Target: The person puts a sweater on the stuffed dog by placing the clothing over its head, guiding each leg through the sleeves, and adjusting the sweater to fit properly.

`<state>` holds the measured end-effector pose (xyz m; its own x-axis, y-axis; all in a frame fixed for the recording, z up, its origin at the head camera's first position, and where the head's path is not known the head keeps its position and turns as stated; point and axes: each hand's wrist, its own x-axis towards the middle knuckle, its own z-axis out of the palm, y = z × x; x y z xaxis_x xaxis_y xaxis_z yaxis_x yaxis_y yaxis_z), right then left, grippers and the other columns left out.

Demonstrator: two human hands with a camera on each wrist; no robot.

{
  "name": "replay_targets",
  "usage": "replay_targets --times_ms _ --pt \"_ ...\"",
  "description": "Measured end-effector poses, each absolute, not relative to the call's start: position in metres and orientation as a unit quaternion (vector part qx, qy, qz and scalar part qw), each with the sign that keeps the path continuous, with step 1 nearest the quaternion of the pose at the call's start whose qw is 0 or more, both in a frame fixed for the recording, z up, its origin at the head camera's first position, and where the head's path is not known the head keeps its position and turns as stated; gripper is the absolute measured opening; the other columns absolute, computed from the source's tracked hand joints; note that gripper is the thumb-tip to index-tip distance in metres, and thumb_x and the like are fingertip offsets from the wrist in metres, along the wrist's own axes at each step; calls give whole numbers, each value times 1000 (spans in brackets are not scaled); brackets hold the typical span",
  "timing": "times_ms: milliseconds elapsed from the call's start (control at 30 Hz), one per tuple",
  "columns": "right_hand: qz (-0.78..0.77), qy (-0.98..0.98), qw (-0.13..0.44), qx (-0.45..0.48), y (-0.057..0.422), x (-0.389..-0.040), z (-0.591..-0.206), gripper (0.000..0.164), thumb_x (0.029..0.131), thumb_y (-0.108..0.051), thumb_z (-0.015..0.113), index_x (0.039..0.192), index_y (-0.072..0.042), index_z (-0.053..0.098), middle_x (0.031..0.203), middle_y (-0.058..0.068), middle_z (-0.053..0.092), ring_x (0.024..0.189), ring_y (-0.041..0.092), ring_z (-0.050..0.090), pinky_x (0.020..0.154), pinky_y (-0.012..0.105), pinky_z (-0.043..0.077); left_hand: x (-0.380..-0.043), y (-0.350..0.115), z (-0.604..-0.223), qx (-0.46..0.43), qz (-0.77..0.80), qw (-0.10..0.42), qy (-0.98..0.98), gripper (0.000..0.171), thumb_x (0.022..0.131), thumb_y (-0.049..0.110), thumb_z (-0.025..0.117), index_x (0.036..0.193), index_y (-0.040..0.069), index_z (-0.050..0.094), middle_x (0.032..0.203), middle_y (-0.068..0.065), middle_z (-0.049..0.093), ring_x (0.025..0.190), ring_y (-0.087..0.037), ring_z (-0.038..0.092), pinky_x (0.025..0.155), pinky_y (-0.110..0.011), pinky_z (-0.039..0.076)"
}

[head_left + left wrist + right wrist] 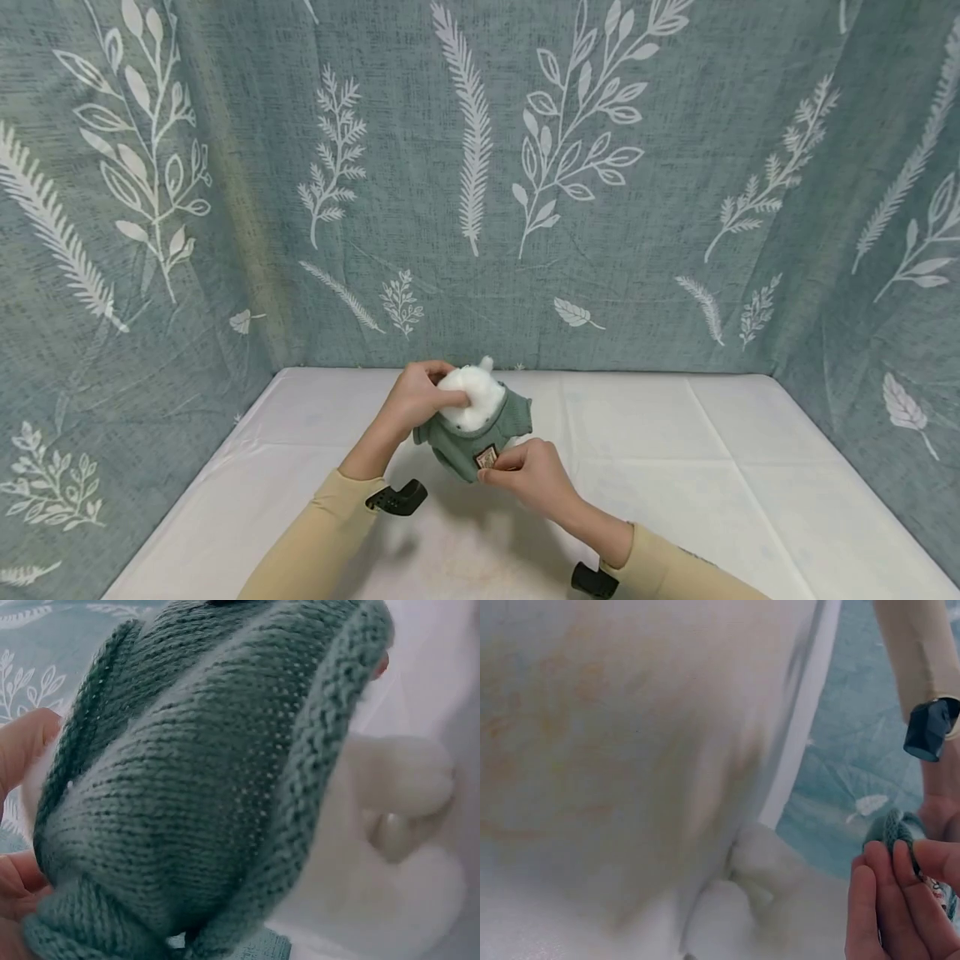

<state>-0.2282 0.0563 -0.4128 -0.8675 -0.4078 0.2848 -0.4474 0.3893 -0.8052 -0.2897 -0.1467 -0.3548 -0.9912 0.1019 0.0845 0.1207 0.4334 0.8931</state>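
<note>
A white plush toy wearing a green knitted sweater is held up over the table in the head view. My left hand grips its head, thumb across the front. With thumb and fingers, my right hand pinches the sweater's lower edge beside a small dark-bordered patch. The knit fills most of the left wrist view, its hem standing away from the toy's white lower body. In the right wrist view, the right-hand fingers hold a fold of sweater near the plush legs.
A white cloth covers the table. Blue-green curtains with white leaf prints hang behind it and at both sides. Black wrist cameras sit on the left wrist and right wrist.
</note>
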Motion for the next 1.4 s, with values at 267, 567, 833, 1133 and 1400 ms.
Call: replay_targets --times_ms 267,567,833,1133,1400 --pt "456 -849 40 264 55 -229 -417 23 81 -19 74 61 -7 74 58 9 67 44 0 47 44 18 41 -292 -147 -357 -64 -545 3 -836 32 72 14 78 101 5 69 102 -11 67 85 -22 61 72 -35 54" --pt "437 -862 43 254 54 -230 -419 22 79 -18 76 59 -6 74 56 10 67 42 -2 47 43 18 40 -290 -148 -356 -63 -562 0 -825 30 71 10 77 100 5 70 100 -11 68 85 -21 61 71 -34 53" --pt "441 -865 15 237 52 -230 -421 21 78 -15 75 60 -4 74 56 12 66 41 2 46 42 19 39 -287 -149 -354 -63 -571 -7 -818 31 72 10 77 101 5 69 98 -9 66 83 -22 59 69 -35 52" --pt "445 -866 -9 226 55 -235 -413 17 80 -25 76 76 -8 77 72 4 73 64 8 66 56 20 51 -287 -152 -352 -90 -558 -25 -825 34 74 15 77 106 7 68 103 -10 66 89 -22 60 75 -35 53" --pt "433 -857 -102 260 77 -227 -364 21 90 -29 65 86 -10 74 79 3 73 70 11 68 63 27 55 -283 -152 -348 -125 -546 -43 -827 40 77 22 78 113 9 65 108 -10 65 92 -20 61 78 -36 53"
